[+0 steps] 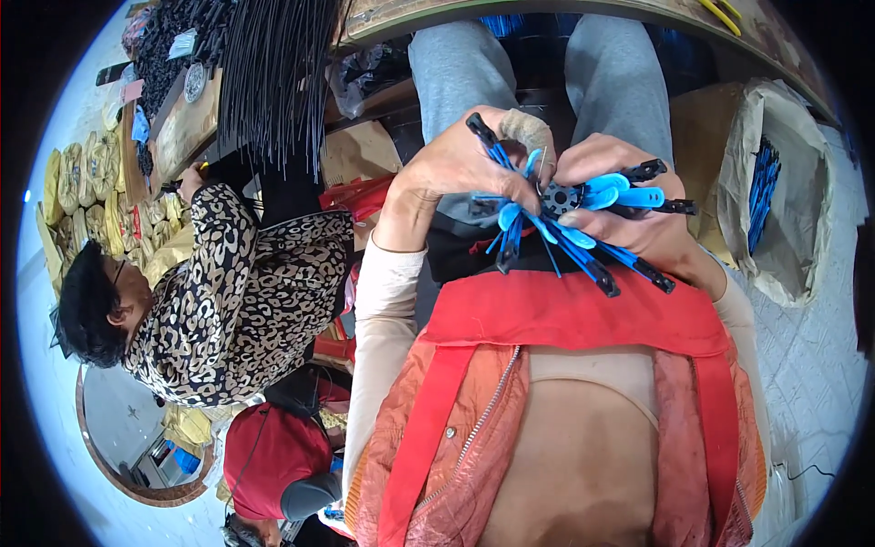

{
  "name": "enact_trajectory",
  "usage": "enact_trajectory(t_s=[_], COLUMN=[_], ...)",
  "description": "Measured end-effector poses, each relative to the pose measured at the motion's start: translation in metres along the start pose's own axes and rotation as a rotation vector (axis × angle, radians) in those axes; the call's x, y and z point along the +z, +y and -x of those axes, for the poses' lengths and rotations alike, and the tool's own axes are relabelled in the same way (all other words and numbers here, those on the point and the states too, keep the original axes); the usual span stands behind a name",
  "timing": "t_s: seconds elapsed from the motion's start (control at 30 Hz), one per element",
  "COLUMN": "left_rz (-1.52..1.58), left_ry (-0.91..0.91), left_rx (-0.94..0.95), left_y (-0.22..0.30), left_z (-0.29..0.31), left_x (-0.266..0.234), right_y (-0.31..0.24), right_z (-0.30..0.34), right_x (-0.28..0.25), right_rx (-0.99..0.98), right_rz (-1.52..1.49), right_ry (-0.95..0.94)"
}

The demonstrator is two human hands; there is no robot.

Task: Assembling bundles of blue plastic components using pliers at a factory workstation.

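Note:
In front of my lap I hold a blue and black frame with folded arms [592, 193]. A round black hub with small holes [561, 199] sits at its middle, and bright blue pieces and dark blue rods with black ends fan out from it. My left hand [451, 162] is closed on the frame from the left, thumb near the hub; a beige wrap covers one of its fingers. From the right, my right hand [673, 244] grips the frame, thumb and fingers beside the hub. Parts of both hands' fingers are hidden behind the rods.
An open sack [793, 251] with blue and black rods stands at my right. Long black rods [273, 77] hang over the wooden bench at the left. A co-worker in a patterned top [246, 283] sits at my left, another person in dark red [273, 447] beyond. Pliers [722, 14] lie at the far right.

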State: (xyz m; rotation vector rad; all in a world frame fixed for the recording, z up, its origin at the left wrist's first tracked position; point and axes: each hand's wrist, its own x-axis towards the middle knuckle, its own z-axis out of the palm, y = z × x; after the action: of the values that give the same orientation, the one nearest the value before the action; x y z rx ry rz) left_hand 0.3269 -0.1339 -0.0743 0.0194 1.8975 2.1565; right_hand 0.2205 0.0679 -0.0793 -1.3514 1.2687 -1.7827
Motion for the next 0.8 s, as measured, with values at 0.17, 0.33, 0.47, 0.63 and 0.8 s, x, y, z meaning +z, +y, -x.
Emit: enact_trajectory(t_s=[0.17,0.33,0.47,0.63,0.8], left_rz=[0.055,0.215,0.111,0.199,0.086], left_ry=[0.036,0.225,0.288,0.273,0.169], left_rx=[0.062,0.287,0.089,-0.005,-0.046], left_y=[0.004,-0.014,-0.009,-0.004,-0.007], left_z=[0.000,0.003,0.013,0.010,0.003], left_x=[0.001,0.010,0.014,0.010,0.002], right_y=[-0.007,0.003,0.021,0.025,0.017], right_z=[-0.017,-0.016,-0.007,-0.007,-0.015], right_x=[-0.010,-0.011,-0.007,-0.010,-0.014], right_rx=[-0.007,0.082,0.029,0.101,0.377], right_rz=[-0.038,-0.181,-0.279,-0.187,-0.245], right_ry=[-0.092,-0.041,0.047,0.080,0.035])
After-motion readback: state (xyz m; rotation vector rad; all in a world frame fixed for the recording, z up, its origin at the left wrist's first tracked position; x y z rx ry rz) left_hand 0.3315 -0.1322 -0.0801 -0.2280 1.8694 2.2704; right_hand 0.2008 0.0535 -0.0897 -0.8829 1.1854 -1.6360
